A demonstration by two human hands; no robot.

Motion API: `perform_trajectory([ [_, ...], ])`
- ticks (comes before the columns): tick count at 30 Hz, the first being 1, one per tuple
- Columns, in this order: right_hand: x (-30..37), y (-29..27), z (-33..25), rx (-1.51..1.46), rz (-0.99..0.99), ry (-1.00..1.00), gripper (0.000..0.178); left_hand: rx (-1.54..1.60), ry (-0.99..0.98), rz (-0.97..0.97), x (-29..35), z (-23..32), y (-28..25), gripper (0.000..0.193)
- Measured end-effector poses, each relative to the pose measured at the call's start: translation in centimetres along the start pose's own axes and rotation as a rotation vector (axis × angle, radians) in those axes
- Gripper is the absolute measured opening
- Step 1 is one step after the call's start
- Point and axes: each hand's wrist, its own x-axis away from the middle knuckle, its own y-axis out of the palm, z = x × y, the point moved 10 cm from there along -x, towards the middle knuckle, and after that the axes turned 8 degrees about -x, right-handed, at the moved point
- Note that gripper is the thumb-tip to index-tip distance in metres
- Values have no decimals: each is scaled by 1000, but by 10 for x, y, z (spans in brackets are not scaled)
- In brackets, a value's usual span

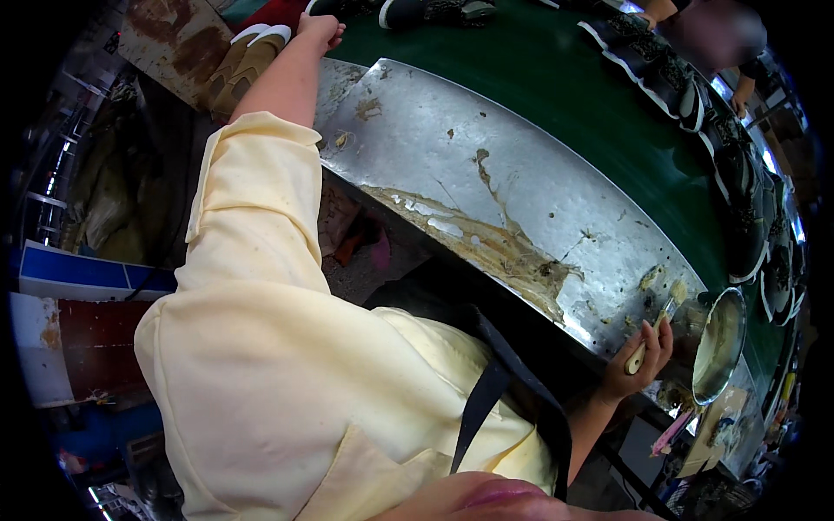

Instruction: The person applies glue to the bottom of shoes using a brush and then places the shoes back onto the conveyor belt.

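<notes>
My left arm stretches to the far left, and my left hand (321,33) is closed there with its fingers curled. Just beyond it, at the upper edge, is a dark shoe (327,6) with a white sole; whether the fingers grip it is hidden. At the right, my right hand (639,358) is wrapped round a paste brush (665,310) with a pale wooden handle. The brush's bristles point away from me, over the right end of a metal sheet (521,165). Beside them stands a shiny metal bowl (721,346) with cream-coloured paste on its inside.
Dried brown paste (512,252) streaks the sheet's near edge. Behind it runs a green belt (556,87) with several black, white-soled shoes (643,65) along its far side. Tan shoes (248,61) stand at the left. Across the belt, another person's hand (741,97) is near the shoes.
</notes>
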Motion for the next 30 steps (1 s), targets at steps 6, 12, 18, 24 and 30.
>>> perform_trajectory([
  [6,0,-1,-1,1,1,14,16,2,19,17,-6,1,-6,60],
  [12,-2,1,-5,6,-8,-13,16,-53,9,-64,-8,4,-4,63],
  [18,-1,2,-3,-10,-10,4,18,-45,26,-55,-45,-18,-5,34],
  [24,-1,2,-6,-18,4,10,17,-89,11,-87,-76,-39,-5,31],
  [30,-2,2,-8,16,-13,-11,15,-53,-69,72,-16,-1,-12,73],
])
